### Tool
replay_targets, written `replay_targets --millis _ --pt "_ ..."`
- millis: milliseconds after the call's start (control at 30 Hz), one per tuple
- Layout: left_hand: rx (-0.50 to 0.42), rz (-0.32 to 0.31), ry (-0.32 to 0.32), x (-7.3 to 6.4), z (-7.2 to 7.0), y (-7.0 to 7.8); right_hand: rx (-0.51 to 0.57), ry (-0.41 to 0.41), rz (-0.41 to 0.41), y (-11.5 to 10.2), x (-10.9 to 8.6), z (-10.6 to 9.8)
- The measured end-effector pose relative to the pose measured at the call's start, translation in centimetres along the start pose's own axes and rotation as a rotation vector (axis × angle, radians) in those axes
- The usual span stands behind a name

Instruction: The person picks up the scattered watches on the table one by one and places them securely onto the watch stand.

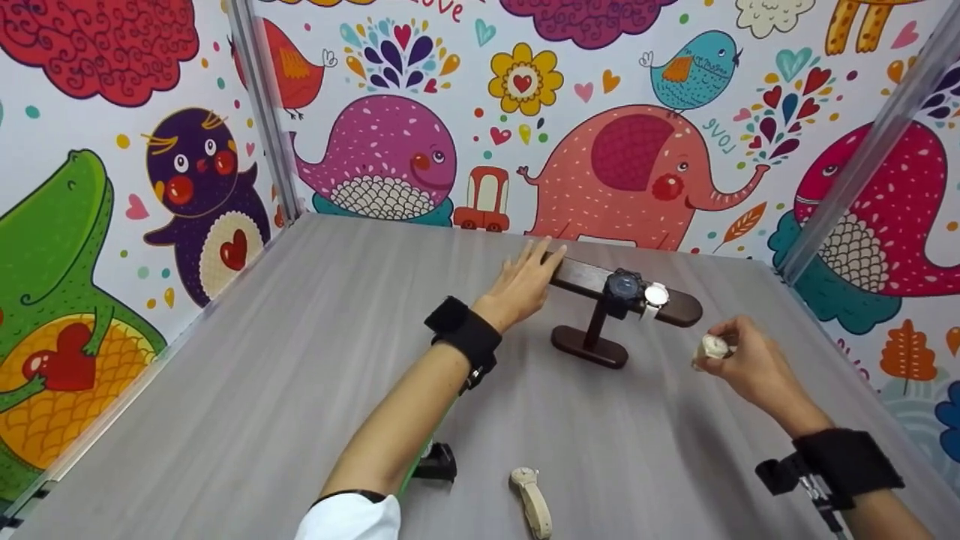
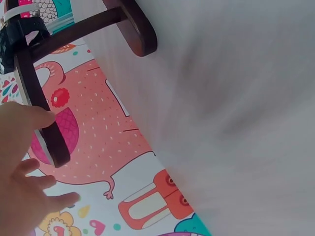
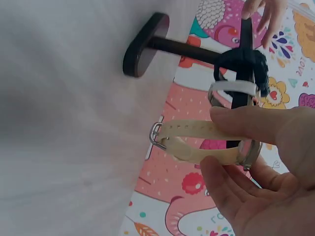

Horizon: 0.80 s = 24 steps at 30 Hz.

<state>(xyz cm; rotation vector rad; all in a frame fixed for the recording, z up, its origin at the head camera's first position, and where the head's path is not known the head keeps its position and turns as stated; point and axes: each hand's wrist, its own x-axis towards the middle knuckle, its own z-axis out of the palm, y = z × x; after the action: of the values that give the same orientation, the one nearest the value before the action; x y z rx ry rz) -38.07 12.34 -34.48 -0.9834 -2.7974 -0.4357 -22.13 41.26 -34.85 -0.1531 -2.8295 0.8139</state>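
A cream-strapped wristwatch (image 1: 712, 346) is pinched between the thumb and fingers of my right hand (image 1: 756, 367), to the right of the stand. Its strap (image 3: 197, 129) forms a buckled loop in the right wrist view. The dark wooden watch stand (image 1: 592, 277) has a crossbar on a post with a rounded base. On its bar sit a black watch (image 1: 622, 286) and a white watch (image 1: 655, 295). My left hand (image 1: 521, 289) touches the bar's left end with fingers spread and mostly straight; its thumb (image 2: 42, 117) lies across the bar in the left wrist view.
Another cream-strapped watch (image 1: 531, 501) lies on the grey table (image 1: 337, 360) near the front. A black object (image 1: 439, 463) is partly hidden behind the left forearm. Cartoon-printed walls (image 1: 375, 165) border the table at the back and sides.
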Motion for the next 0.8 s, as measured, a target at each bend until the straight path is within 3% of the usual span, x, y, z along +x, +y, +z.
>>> replay_targets --millis 367,633,800 --pt "0.044 0.054 0.036 0.5 1.1 -0.6 0.057 0.030 -0.001 -0.2 2.5 -1.0" --pt "0.055 0.101 0.072 0.7 0.9 -0.8 0.062 0.019 -0.026 -0.8 3.8 -0.8" --pt "0.048 0.096 0.056 1.0 0.8 -0.8 0.047 0.031 -0.058 -0.8 4.2 -0.5"
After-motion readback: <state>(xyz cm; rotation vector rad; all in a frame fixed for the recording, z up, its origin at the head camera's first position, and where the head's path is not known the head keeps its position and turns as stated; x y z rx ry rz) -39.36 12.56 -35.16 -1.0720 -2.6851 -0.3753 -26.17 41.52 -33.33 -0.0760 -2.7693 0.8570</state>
